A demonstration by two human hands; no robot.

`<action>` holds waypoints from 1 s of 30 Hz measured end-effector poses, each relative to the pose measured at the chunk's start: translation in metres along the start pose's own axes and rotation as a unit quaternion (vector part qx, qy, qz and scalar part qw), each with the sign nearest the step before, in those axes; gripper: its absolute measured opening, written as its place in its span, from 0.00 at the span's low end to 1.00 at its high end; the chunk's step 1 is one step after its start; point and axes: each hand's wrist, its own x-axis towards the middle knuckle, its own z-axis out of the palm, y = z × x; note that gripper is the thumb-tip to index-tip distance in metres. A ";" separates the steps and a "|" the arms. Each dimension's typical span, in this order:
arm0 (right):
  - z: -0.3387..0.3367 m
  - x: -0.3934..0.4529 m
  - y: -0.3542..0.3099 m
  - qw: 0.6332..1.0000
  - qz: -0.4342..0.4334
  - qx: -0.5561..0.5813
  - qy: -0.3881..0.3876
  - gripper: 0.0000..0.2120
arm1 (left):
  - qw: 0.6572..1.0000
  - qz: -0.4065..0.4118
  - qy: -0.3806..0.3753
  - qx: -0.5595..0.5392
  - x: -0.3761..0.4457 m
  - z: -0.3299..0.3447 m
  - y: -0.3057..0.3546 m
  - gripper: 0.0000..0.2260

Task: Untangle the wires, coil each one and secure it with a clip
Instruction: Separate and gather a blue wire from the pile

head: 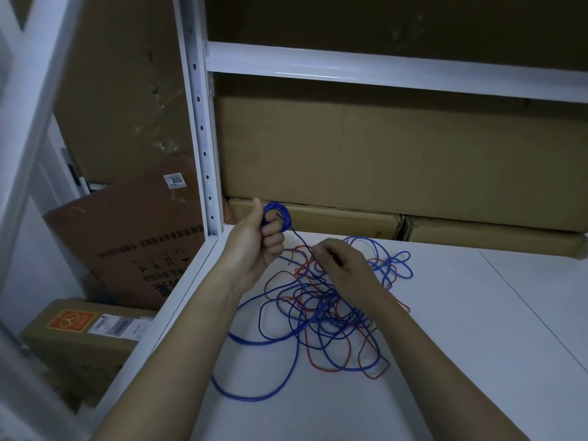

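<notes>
The fingers [270, 232] of the left hand [254, 246] are curled around a small coil of blue wire [280, 214], thumb raised, held above the far left corner of the white desk [477, 345]. The right hand [343, 265] hovers low over the tangle, its fingers [321, 249] pinching a strand. Two wires, one blue [270, 338] and one red [372, 370], lie looped together on the desk between the forearms. Closed cardboard boxes [381, 154] stand behind, inside a white shelf frame [203, 138]. A leaning carton [127, 243] on the left carries a label reading 3055 [176, 180].
</notes>
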 end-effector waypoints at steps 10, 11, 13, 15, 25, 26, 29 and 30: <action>-0.006 0.008 0.013 0.971 -0.014 -0.236 0.015 0.10 | 0.991 0.078 0.041 0.101 0.000 -0.003 -0.002 0.15; -0.010 0.011 0.013 0.982 0.021 -0.182 0.040 0.09 | 0.988 0.089 0.049 0.112 -0.001 -0.004 0.000 0.15; -0.016 0.015 0.016 0.985 0.066 -0.121 0.104 0.06 | 0.981 0.113 0.067 0.141 -0.001 -0.005 0.004 0.15; -0.019 0.017 0.024 0.957 0.049 -0.234 0.163 0.06 | 0.973 0.129 0.081 0.175 0.000 -0.005 0.005 0.15; -0.005 0.023 0.035 0.887 -0.141 -0.439 -0.035 0.07 | 0.949 0.145 0.044 0.277 -0.001 -0.005 0.003 0.15; -0.006 0.020 0.033 0.904 -0.125 -0.406 -0.044 0.03 | 0.940 0.145 0.045 0.305 -0.002 -0.005 0.005 0.15; -0.007 0.008 0.028 0.913 -0.112 -0.386 -0.067 0.09 | 0.915 0.129 0.044 0.379 -0.008 -0.005 0.008 0.17; -0.006 0.007 0.026 0.919 -0.109 -0.374 -0.066 0.09 | 0.910 0.120 0.037 0.394 -0.010 -0.004 0.008 0.17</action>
